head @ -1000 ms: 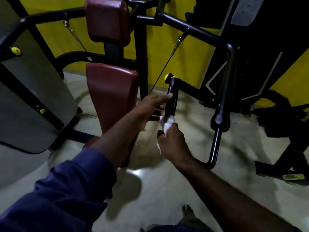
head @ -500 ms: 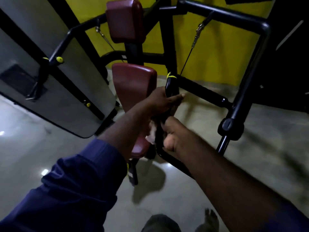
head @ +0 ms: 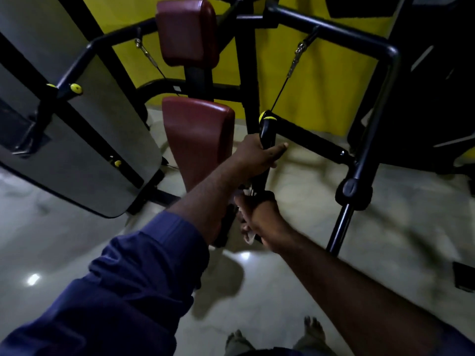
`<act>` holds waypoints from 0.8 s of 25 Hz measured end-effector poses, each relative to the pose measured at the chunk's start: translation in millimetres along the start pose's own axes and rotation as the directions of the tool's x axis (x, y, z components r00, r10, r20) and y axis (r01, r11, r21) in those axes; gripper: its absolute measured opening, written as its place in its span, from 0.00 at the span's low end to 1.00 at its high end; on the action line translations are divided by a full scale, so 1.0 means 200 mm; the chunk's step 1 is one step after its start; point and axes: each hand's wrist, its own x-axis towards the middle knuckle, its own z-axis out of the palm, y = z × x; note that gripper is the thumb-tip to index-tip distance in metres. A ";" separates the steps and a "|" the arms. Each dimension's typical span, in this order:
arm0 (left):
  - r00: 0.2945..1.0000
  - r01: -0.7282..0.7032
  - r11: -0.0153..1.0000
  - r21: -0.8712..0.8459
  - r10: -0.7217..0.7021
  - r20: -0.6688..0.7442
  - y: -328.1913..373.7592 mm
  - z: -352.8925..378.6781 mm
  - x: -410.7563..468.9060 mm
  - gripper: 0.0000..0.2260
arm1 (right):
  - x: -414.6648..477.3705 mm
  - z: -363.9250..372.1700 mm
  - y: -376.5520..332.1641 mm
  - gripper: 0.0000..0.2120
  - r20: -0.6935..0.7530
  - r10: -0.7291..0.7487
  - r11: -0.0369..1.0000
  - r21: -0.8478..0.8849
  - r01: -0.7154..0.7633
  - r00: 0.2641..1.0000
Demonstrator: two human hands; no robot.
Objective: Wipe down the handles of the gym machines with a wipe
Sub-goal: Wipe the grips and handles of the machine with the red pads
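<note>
Black upright handle [head: 267, 132] with a yellow end cap: my left hand [head: 257, 155] curls round it near the top, my right hand [head: 261, 217] clasps the white wipe [head: 249, 237] around it lower down.

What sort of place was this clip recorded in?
Most likely a gym: an exercise machine with a maroon back pad and head pad, a clipped cable, and a black handle with a yellow end cap.
</note>
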 end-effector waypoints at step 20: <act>0.884 0.241 0.894 -0.378 -0.042 0.465 -0.17 -0.14 -0.26 0.26 | -0.29 0.02 0.53 0.40 0.089 -0.693 -0.136 -0.991 -0.009 0.716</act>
